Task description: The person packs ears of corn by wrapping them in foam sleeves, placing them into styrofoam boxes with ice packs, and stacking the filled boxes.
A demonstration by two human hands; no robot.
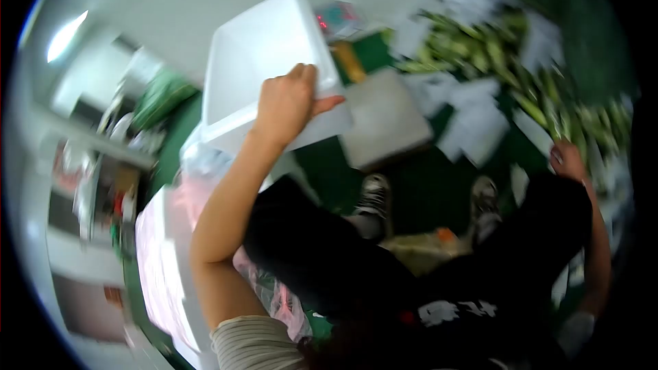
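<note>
My left hand (288, 103) is closed over the near right rim of a white foam box (223, 75), with the thumb sticking out along the outer wall. The box is tilted, and its open inside faces up with nothing visible in it. Far to the right, my right hand (567, 159) is low beside a heap of long green plant stalks (480, 48). Its fingers are curled; blur hides what they hold, if anything. White paper sheets (473, 123) lie among and below the stalks.
A pale flat block (387, 120) sits on the green floor, before my shoes (373, 199). Behind the box is a device with red lit digits (332, 20). White foam boxes (164, 267) and pink plastic bags (277, 301) crowd my left side. Shelves (103, 192) stand farther left.
</note>
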